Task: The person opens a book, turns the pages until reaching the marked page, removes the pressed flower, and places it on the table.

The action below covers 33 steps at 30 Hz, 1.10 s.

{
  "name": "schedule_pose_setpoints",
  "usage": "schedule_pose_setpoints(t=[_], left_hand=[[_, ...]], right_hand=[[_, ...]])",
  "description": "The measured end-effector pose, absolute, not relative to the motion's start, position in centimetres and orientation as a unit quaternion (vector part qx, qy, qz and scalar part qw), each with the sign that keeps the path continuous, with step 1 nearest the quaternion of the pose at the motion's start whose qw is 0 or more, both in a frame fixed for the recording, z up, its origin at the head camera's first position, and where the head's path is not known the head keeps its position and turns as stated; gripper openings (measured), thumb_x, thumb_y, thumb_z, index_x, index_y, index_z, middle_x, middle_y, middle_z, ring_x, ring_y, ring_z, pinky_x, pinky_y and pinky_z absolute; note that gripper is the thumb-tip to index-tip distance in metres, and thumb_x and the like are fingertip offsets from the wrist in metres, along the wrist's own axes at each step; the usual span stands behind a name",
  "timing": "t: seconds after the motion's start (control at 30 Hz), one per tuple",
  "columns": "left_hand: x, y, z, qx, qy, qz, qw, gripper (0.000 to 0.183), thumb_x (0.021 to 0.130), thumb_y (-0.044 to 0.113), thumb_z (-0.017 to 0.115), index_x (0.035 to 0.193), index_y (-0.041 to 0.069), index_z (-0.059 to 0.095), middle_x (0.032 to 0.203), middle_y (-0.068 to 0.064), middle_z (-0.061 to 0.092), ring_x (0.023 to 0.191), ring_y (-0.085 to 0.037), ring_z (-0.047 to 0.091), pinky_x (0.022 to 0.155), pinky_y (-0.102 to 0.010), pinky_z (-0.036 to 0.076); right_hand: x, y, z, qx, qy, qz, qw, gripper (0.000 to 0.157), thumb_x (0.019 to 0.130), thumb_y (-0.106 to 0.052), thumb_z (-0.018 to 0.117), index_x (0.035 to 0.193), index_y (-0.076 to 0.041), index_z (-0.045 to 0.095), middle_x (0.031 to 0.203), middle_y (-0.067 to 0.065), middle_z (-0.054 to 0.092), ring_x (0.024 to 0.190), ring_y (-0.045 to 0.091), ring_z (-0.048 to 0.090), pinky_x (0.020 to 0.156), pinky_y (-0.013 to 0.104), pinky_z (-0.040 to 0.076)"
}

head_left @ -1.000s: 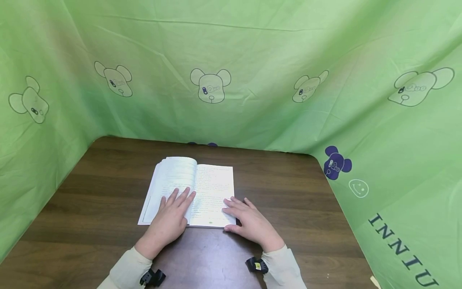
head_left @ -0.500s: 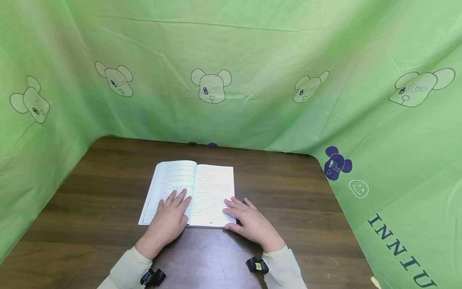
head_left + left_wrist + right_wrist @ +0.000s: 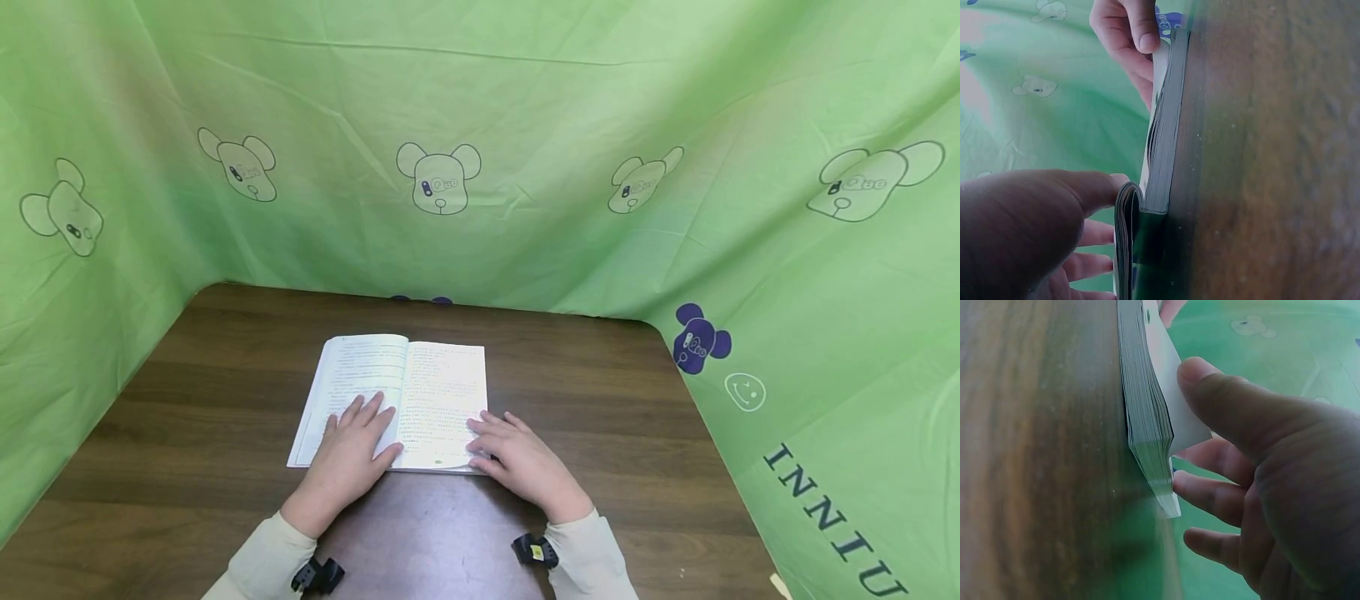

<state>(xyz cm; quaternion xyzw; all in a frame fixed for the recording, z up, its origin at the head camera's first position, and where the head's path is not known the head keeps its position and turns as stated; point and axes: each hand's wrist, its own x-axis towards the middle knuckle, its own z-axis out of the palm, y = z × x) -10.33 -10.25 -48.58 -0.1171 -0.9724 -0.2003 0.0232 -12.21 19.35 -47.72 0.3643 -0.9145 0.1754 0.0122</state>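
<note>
An open book [image 3: 442, 392] with printed text lies on the table, its left page stack curving up towards the spine. My left hand [image 3: 347, 458] rests on the left page with fingers spread and the thumb reaching to the spine. At the lower right corner, my right hand [image 3: 528, 467] pinches a page [image 3: 1175, 394] between thumb and index finger. That page stands lifted off the thick block of pages [image 3: 1145, 394] beneath it. In the left wrist view, the right thumb presses the lifted page [image 3: 1159, 69] from above, and a gap shows under it.
The dark wooden table [image 3: 600, 392] surrounds the book. A green cloth [image 3: 525, 242] with bear-head prints hangs behind the table and along both sides. Each wrist carries a small black camera [image 3: 534, 551] at the sleeve cuff. A small pale object [image 3: 780, 586] sits at the right edge.
The raised left pages have settled flatter under the left hand, whose thumb has stretched to the spine. The right thumb and fingers have drawn together, lifting the page corner.
</note>
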Motion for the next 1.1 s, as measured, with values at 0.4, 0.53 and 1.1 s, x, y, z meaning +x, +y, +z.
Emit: schedule_pose_setpoints(t=[0.4,0.53,1.1], left_hand=[[-10.37,-10.12,-48.54,-0.142,-0.966,-0.212,0.042,0.051,0.095,0.032,0.073,0.137,0.006,0.064,0.158,-0.019,0.045,0.149,-0.042,0.034,0.111,-0.075,0.029],[-10.39,-10.09,-48.53,-0.182,-0.959,-0.212,0.046,0.042,0.095,0.028,0.073,0.134,0.012,0.068,0.159,-0.017,0.044,0.152,-0.040,0.032,0.113,-0.075,0.026],[-10.09,-9.80,-48.52,-0.191,-0.960,-0.204,0.017,0.049,0.083,0.052,0.081,0.122,0.022,0.077,0.161,-0.012,0.042,0.154,-0.041,0.026,0.112,-0.077,0.023]], right_hand=[[-12.04,19.41,-47.46,0.369,-0.914,0.167,0.026,0.009,0.098,-0.027,0.069,0.093,-0.020,0.074,0.140,0.006,0.066,0.139,0.031,0.054,0.113,0.058,0.040],[-12.05,19.34,-47.43,0.370,-0.914,0.163,0.031,0.008,0.098,-0.024,0.070,0.091,-0.021,0.072,0.139,0.006,0.066,0.138,0.031,0.055,0.112,0.057,0.041],[-12.18,19.05,-47.49,0.367,-0.916,0.152,0.059,0.003,0.098,-0.021,0.069,0.096,-0.019,0.069,0.133,0.007,0.070,0.132,0.030,0.061,0.110,0.051,0.046]])
